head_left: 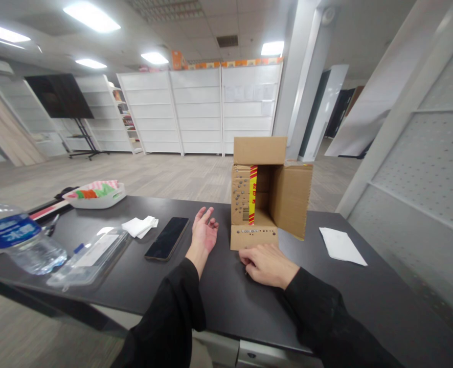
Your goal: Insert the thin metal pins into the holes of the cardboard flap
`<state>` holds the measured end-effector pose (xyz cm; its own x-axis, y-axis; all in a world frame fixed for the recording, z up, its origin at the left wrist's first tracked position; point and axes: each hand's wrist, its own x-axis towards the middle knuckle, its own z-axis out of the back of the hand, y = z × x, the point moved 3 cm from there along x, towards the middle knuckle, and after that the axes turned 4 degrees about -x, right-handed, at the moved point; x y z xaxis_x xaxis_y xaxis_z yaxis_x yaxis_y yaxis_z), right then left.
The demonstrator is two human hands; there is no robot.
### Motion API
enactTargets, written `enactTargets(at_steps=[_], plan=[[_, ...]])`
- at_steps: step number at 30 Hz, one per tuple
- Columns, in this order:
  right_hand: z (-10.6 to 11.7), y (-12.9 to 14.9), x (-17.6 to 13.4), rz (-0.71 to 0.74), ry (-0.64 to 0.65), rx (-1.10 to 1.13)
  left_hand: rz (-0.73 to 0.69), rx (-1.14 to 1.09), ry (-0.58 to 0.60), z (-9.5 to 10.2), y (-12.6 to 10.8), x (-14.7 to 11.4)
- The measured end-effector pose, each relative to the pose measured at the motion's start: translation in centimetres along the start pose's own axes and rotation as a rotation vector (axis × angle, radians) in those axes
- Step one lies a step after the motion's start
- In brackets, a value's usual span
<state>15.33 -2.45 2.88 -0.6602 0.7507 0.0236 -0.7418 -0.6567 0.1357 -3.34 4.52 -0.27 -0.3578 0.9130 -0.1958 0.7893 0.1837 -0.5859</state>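
Observation:
An open cardboard box (263, 204) stands on its side on the dark table, its opening facing me and its flaps spread. Small round grey studs dot its left flap, beside a yellow and red tape strip (253, 197). A row of studs and holes crosses the lower flap (254, 236). My right hand (267, 265) is closed at this flap's front edge, fingers pinched; a tiny dark tip shows beneath them, too small to name. My left hand (204, 232) hovers left of the box, palm turned up, fingers loosely curled and apart, holding nothing.
Left of my left hand lie a black phone (167, 238), white tissues (139, 226), a clear plastic case (92, 258) and a water bottle (17, 237). A white basket (96, 199) with colourful cloth sits at the far edge. Folded white paper (342, 246) lies at right.

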Motion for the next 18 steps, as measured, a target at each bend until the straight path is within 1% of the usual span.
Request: enactTargets(at_steps=[7, 14, 18], plan=[[0.05, 0.25, 0.08, 0.005, -0.004, -0.03, 0.001, -0.011, 0.003, -0.04, -0.03, 0.0], [0.2, 0.28, 0.07, 0.002, -0.036, -0.024, -0.005, -0.001, -0.001, -0.19, -0.1, -0.19], [0.54, 0.06, 0.09, 0.02, -0.096, 0.024, -0.005, 0.004, -0.007, -0.1, -0.08, -0.13]])
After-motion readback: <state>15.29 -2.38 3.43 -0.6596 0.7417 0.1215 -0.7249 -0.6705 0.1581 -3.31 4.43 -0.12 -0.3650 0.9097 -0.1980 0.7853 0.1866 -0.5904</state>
